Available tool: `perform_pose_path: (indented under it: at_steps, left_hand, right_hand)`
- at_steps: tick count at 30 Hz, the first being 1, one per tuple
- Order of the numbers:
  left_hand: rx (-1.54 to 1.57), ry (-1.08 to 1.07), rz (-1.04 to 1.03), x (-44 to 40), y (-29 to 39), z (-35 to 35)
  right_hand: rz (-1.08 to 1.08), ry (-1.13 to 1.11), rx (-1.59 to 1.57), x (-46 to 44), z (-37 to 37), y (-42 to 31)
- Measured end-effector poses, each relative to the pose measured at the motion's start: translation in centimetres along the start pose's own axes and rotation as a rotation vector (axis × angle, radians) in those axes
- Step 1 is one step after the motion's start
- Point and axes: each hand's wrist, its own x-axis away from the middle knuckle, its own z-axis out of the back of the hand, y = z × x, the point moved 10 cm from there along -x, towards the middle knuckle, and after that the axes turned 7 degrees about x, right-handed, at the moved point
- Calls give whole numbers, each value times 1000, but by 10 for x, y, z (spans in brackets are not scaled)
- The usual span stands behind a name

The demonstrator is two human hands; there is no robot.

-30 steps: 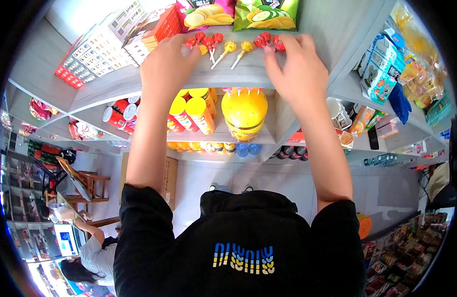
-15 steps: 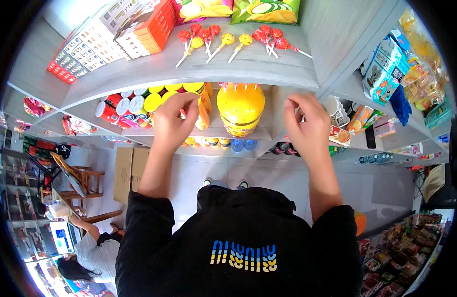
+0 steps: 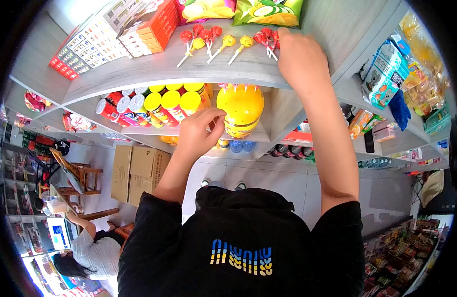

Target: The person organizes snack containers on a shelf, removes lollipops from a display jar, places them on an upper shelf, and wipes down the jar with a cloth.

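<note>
My right hand (image 3: 301, 57) reaches onto the upper shelf at the right end of the lollipop row. Its fingers curl over a red-wrapped lollipop, mostly hidden beneath them. Other red lollipops (image 3: 260, 38) lie just left of it. Two yellow lollipops (image 3: 229, 40) rest mid-shelf, and a yellow and several red ones (image 3: 206, 34) cluster further left. Lower down, my left hand (image 3: 201, 131) is in a pinch with nothing visible in it. Beside its fingertips stands a round yellow lollipop holder (image 3: 241, 110), with several lollipops stuck in its top.
Stacked boxes (image 3: 144, 37) and chip bags (image 3: 267, 12) stand behind the lollipops. Yellow-lidded cans (image 3: 171, 100) fill the shelf below. A cardboard box (image 3: 141, 171) sits on the floor. Another person (image 3: 94, 252) is at the lower left by a laptop (image 3: 58, 232).
My right hand has moved up from beside the holder to the red lollipops, covering the rightmost one. My left hand has moved right and down, closer to the holder.
</note>
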Motion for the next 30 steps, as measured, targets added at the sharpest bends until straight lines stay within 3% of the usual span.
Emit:
perform_pose_path:
  at_steps: [7, 9, 12, 14, 15, 17, 20, 25, 27, 29, 30]
  left_hand:
    - [4, 37, 55, 7, -14, 6]
    - [65, 36, 217, 8, -34, 4]
    - [112, 25, 332, 11, -59, 1]
    - [134, 45, 358, 11, -69, 0]
    - [156, 65, 365, 10, -74, 0]
    - [194, 83, 299, 2, -84, -4]
    - [223, 114, 396, -10, -94, -13]
    - [312, 112, 341, -25, -123, -42]
    - [306, 97, 377, -23, -134, -52]
    - [189, 93, 382, -21, -136, -54]
    - [190, 98, 378, -19, -139, -58]
  right_hand:
    - [-113, -25, -123, -12, -17, 9]
    - [-113, -11, -134, -11, -15, 10]
    - [-140, 119, -126, 11, 11, 10]
    - [-18, 451, -531, 48, 51, 7]
    - [-12, 435, -529, 66, 49, 4]
    - [88, 255, -910, 96, 17, -9]
    - [52, -8, -881, 118, -65, -24]
    - [20, 87, -829, 107, -108, -13]
    - [-90, 99, -930, 98, -115, -4]
    - [-146, 64, -898, 97, -127, -3]
    - [-260, -58, -885, 101, -142, -4]
